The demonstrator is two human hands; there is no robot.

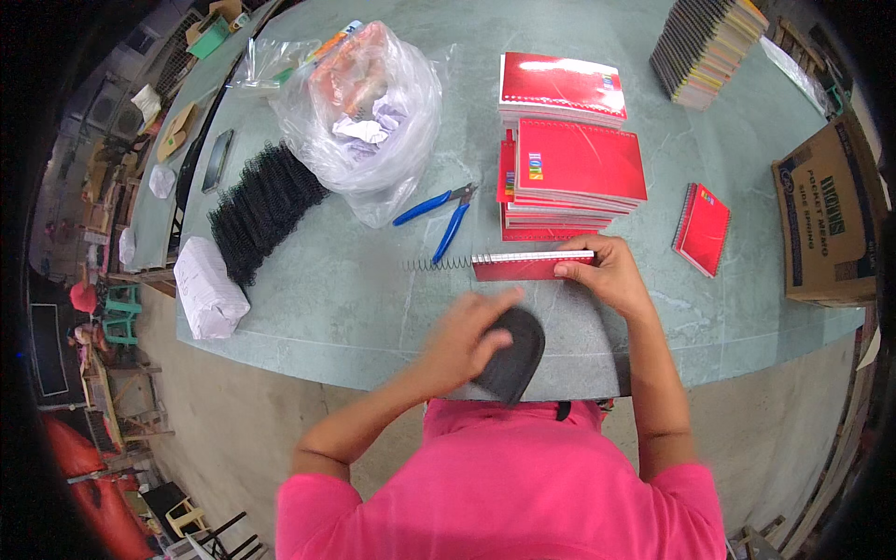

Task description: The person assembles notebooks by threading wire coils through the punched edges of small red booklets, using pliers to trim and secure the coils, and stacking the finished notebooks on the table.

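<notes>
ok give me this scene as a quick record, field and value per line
left hand: resting on a dark pad at the table edge
right hand: holding a red notebook on edge
wire coil: sticking out of the notebook's left end
pliers: blue handles, lying behind the coil
notebook stack: red, behind the right hand
plastic bag: clear, stuffed with scraps
table: grey-green

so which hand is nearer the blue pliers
Left. The left hand lies below the pliers, on a dark pad; the right hand is farther right, holding the red notebook.
</notes>
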